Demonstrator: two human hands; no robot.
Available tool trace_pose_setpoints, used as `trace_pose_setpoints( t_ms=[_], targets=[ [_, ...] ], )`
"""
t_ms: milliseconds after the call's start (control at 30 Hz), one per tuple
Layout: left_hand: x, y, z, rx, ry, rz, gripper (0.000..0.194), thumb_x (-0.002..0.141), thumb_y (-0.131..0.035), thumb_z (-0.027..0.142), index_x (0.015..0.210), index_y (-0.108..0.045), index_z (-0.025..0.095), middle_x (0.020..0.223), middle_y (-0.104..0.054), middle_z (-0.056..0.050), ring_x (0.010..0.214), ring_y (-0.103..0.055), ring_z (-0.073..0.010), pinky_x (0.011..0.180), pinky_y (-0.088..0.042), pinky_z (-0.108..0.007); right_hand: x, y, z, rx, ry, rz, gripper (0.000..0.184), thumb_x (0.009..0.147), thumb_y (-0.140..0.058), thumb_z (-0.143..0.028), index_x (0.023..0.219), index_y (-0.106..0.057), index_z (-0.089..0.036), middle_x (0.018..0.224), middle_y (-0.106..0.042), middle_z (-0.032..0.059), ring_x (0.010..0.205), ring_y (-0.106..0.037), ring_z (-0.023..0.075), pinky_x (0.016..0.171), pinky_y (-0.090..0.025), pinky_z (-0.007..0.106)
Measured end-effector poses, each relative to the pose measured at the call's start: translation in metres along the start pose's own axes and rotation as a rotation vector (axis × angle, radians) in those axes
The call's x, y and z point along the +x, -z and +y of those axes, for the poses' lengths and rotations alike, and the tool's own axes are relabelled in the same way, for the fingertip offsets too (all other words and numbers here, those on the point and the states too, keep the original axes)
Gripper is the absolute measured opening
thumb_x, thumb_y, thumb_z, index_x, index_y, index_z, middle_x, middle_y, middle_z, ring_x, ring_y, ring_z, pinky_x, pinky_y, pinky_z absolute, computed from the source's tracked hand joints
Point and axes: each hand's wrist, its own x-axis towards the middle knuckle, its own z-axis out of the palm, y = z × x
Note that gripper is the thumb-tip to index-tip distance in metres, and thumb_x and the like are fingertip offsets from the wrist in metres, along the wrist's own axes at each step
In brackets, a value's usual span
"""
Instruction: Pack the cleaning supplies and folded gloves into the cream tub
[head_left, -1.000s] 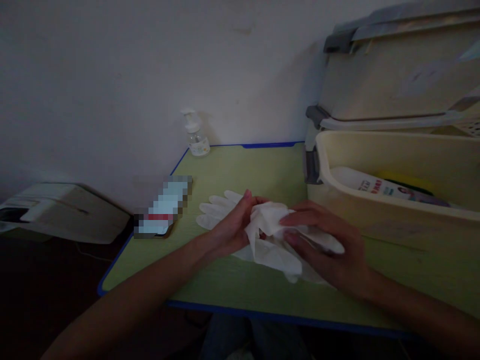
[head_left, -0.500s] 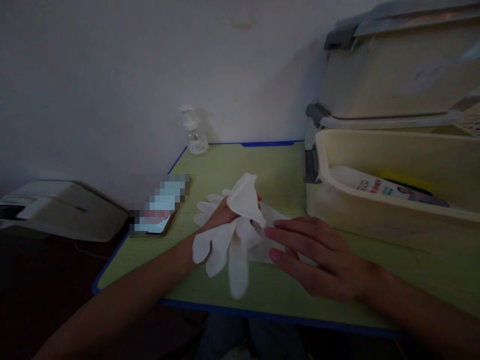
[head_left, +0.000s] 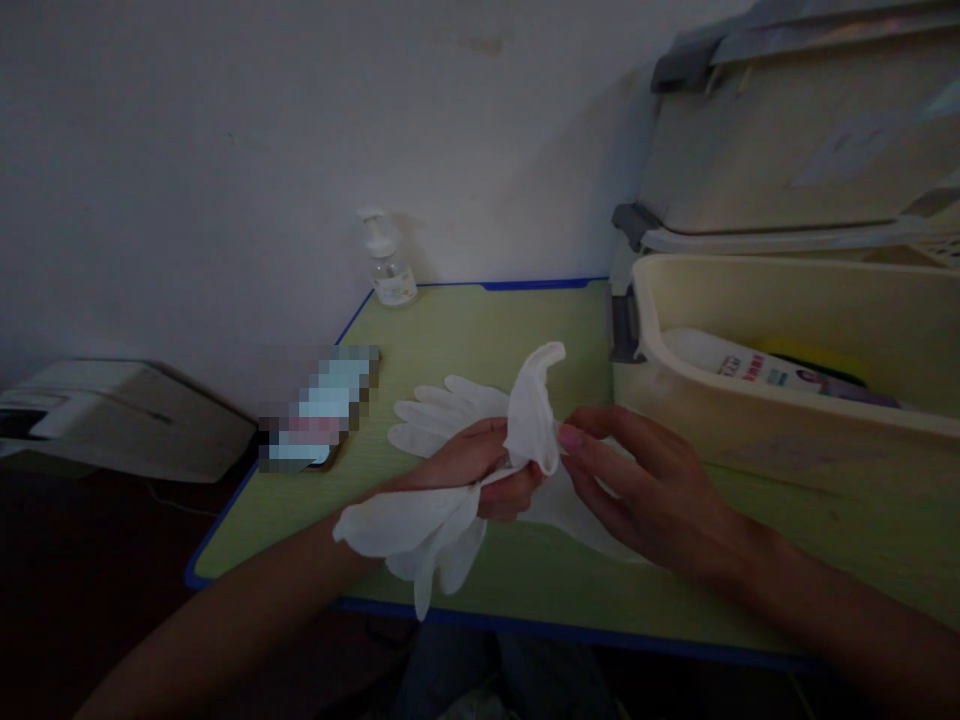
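Dangling over the table's (head_left: 480, 325) near side, clamped in the left hand (head_left: 472, 455), the white glove (head_left: 416, 520) is probably light, limp, tearable, best taken by its cuff (head_left: 531, 412); whether the right hand (head_left: 649, 485) also pinches is unclear.

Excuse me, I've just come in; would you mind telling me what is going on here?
A person's left hand grips a white glove whose fingers hang loose. The right hand is at the glove's cuff, though contact is hard to tell. Neither hand is gloved. Another white glove lies on the green tabletop beneath, with a phone to its left.
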Motion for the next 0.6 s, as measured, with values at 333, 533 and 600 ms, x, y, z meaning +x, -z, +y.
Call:
trace_pose_setpoints(
  t_ms=[333,533,600],
  targets=[
    [0.009,0.013,-0.013,0.109,0.064,-0.091,0.038,0.081,-0.042,0.044,0.063,-0.060,0.017,0.043,-0.049,-0.001,0.035,-0.038,-0.0110,0.037,-0.024,-0.023,0.002,0.007,0.010,0.022,0.212,0.044,0.026,0.088,-0.048,-0.011,0.113,-0.051,-0.018,0.075,-0.062,0.0018,0.064,-0.055,0.0146,0.052,-0.045,0.027],
    [0.009,0.017,-0.011,0.082,0.130,-0.214,0.051,0.084,-0.035,0.055,0.068,-0.063,0.015,0.051,-0.058,-0.005,0.044,-0.052,-0.0144,0.045,-0.035,-0.024,0.002,0.018,0.022,0.027,0.322,0.212,0.019,0.090,-0.044,-0.015,0.093,-0.062,-0.016,0.075,-0.061,0.0060,0.072,-0.057,0.0160,0.053,-0.046,0.030],
    [0.008,0.020,-0.008,0.092,0.160,-0.255,0.058,0.080,-0.035,0.065,0.068,-0.063,0.015,0.054,-0.059,-0.005,0.045,-0.050,-0.0131,0.045,-0.034,-0.024,0.003,0.023,0.025,0.035,0.362,0.262,0.020,0.090,-0.044,-0.015,0.089,-0.064,-0.017,0.074,-0.061,0.0060,0.072,-0.057,0.0162,0.050,-0.045,0.030]
  ],
)
